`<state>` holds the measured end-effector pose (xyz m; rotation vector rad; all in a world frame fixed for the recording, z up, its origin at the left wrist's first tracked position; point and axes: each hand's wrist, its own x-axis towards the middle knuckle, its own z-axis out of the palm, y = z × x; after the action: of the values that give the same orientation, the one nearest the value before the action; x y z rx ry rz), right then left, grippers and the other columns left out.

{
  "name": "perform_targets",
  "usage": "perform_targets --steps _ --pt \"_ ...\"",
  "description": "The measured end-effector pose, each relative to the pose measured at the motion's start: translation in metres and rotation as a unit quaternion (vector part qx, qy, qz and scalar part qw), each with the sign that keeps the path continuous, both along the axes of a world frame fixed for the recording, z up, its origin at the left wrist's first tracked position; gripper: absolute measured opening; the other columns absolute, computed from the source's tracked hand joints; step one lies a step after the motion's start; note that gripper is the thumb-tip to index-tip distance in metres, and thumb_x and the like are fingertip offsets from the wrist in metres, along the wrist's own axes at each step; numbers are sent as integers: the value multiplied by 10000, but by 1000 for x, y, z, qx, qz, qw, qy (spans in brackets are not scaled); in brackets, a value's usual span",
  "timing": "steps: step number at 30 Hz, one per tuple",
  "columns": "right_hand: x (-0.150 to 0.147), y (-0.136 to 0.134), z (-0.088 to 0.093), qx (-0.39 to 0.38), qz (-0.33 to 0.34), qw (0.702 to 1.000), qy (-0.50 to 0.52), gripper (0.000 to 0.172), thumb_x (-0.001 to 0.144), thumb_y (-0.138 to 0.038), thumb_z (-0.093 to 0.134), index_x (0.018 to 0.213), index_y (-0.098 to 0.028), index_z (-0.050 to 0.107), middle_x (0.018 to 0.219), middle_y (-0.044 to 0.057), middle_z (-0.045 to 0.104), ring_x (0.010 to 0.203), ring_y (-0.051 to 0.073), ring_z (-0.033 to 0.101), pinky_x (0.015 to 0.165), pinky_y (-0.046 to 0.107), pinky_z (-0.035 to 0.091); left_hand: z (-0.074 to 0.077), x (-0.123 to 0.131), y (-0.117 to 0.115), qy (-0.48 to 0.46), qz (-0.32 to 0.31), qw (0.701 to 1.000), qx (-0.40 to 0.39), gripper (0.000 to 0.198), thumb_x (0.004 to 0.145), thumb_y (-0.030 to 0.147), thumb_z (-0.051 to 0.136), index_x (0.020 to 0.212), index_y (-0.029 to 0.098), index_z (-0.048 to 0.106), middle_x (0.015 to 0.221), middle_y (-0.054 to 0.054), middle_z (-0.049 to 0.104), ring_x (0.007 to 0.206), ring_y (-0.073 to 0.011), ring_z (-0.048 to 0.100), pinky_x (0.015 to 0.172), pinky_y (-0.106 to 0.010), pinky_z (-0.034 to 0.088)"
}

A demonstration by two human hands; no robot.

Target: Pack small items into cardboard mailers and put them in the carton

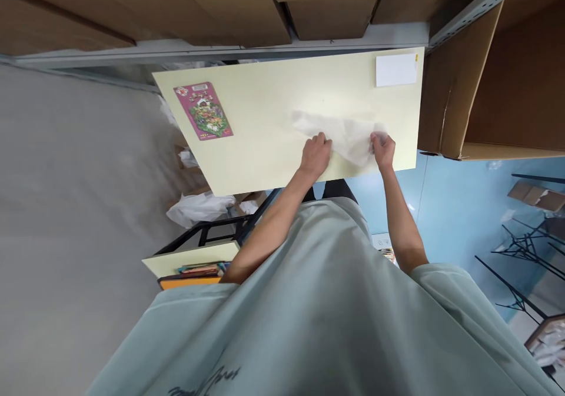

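A thin, whitish, see-through sheet [351,137] lies crumpled over the pale yellow tabletop [269,113]; whether it is tissue or a plastic bag I cannot tell. My right hand [383,150] pinches its right end between thumb and fingers. At the sheet's near edge, my left hand [316,156] is closed with the fingers curled on it. A purple booklet [203,111] with a flower-garden picture lies at the left of the tabletop. Near the far right corner sits a blank white card [396,70] with a small yellow mark.
Cardboard boxes [331,16] line a metal shelf [176,49] behind the tabletop. An open carton [454,96] stands close on the right. To my left, a lower yellow board [194,256] holds stacked booklets. White plastic wrapping [200,209] and black metal frames [525,249] are around.
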<state>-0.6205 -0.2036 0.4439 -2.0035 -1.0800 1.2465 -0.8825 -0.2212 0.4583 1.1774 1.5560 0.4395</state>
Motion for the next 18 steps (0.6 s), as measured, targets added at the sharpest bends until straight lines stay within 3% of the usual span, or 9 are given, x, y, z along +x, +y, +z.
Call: perform_targets --steps 3,7,11,13,15,18 --pt "5 15 -8 9 12 998 -55 417 1029 -643 711 1003 -227 693 829 18 695 775 206 684 783 380 622 -12 -9 8 23 22 999 36 177 896 161 832 1058 206 778 1354 -203 690 1516 -505 534 1393 -641 277" --pt "13 24 -9 -11 34 988 -150 322 942 -451 867 952 -238 626 891 31 674 893 240 664 923 456 612 -13 -24 16 29 43 993 108 440 921 348 869 1333 245 756 1676 -199 584 1702 -484 355 1419 -659 238" --pt "24 21 -4 -10 42 982 -182 252 1045 -442 718 918 -258 601 867 27 646 881 240 628 919 441 576 -13 -34 25 -8 126 987 101 642 861 518 960 1393 240 733 1760 -194 522 1791 -467 205 1433 -654 229" --pt "27 20 -3 1 46 982 -185 266 1070 -470 669 916 -266 596 877 32 662 865 236 627 907 423 569 -21 -38 32 -13 171 980 99 719 844 557 982 1425 227 716 1770 -201 507 1789 -445 226 1437 -604 260" --pt "28 22 -2 12 52 983 -178 268 1073 -477 669 922 -265 608 897 41 688 867 232 631 915 414 568 -34 -43 43 -15 221 970 97 756 845 569 989 1455 235 691 1728 -186 548 1745 -399 342 1414 -536 334" --pt "26 25 -1 28 73 983 -167 235 1080 -446 674 950 -251 654 926 49 722 889 229 641 944 412 571 -54 -50 63 -38 272 960 58 637 853 519 999 1342 221 720 1443 -139 718 1527 -343 603 1316 -493 478"
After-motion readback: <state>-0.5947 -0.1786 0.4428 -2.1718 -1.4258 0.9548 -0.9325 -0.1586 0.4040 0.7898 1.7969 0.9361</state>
